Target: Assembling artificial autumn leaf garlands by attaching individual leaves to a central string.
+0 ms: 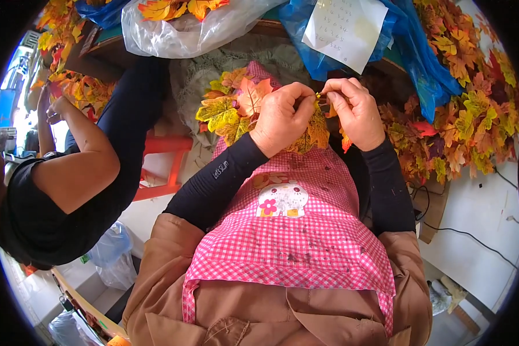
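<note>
Left hand (285, 118) pinching thin yellowish stem (318, 94), right hand (354, 112) pinching it just beside; yellow-orange artificial maple-leaf spray (218, 115) left of and beneath left hand, near pink-checked cloth apron (323, 236). Advisable: steady left, small right-hand turns. Beyond: crumpled blue plastic bag (429, 81).

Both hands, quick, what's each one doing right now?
Left hand: closed, holding a bunch of autumn-coloured leaves.
Right hand: closed, pinching a thin piece too small to identify.
</note>
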`<state>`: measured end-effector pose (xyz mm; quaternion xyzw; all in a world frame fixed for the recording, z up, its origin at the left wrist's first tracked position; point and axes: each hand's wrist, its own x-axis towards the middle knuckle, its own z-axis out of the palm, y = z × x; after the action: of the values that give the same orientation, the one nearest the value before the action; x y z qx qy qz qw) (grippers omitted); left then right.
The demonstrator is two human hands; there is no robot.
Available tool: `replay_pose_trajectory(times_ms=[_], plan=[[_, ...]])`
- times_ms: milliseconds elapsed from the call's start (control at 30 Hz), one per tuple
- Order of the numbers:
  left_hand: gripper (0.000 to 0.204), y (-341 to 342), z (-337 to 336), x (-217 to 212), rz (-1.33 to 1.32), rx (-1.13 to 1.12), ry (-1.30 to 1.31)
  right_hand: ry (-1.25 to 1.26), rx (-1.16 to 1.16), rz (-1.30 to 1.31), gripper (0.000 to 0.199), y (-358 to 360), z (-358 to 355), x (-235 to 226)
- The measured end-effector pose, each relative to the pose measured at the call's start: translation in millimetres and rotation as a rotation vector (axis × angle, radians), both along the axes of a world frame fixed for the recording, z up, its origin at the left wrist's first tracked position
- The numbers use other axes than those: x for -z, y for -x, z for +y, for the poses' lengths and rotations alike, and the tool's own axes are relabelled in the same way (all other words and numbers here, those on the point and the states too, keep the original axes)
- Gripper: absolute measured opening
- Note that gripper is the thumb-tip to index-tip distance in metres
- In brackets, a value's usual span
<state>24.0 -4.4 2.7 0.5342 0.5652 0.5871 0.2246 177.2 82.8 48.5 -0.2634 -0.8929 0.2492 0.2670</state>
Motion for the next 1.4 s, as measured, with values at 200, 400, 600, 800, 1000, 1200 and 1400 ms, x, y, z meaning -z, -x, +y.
replay_pose_trajectory(times_ms=[200, 400, 600, 800, 1000, 1200, 1400], plan=[[0.011, 1, 0, -4, -0.076, 0.027, 0.056, 0.54, -0.026, 0.168, 0.009, -2, 3, 5], [0.011, 0, -2, -6, -0.073, 0.037, 0.043, 0.603, -0.041, 0.184, 0.009, -2, 4, 7], [0.012, 0, -3, -7, -0.071, 0.037, 0.063, 0.559, -0.038, 0.154, 0.009, -3, 3, 6], [0.011, 2, -2, -11, -0.006, 0.043, 0.088, 0.305, 0.008, 0.054, 0.008, 1, 1, -2], [0.006, -2, -1, -5, 0.089, 0.058, -0.041, -0.317, -0.042, -0.063, 0.007, 3, 1, -13], [0.007, 1, -4, -8, 0.209, 0.087, -0.05, 0.039, -0.212, -0.079, 0.009, -4, 13, -18], [0.009, -1, -7, -4, 0.199, 0.137, -0.021, 0.094, -0.257, -0.121, 0.011, -5, 14, -12]])
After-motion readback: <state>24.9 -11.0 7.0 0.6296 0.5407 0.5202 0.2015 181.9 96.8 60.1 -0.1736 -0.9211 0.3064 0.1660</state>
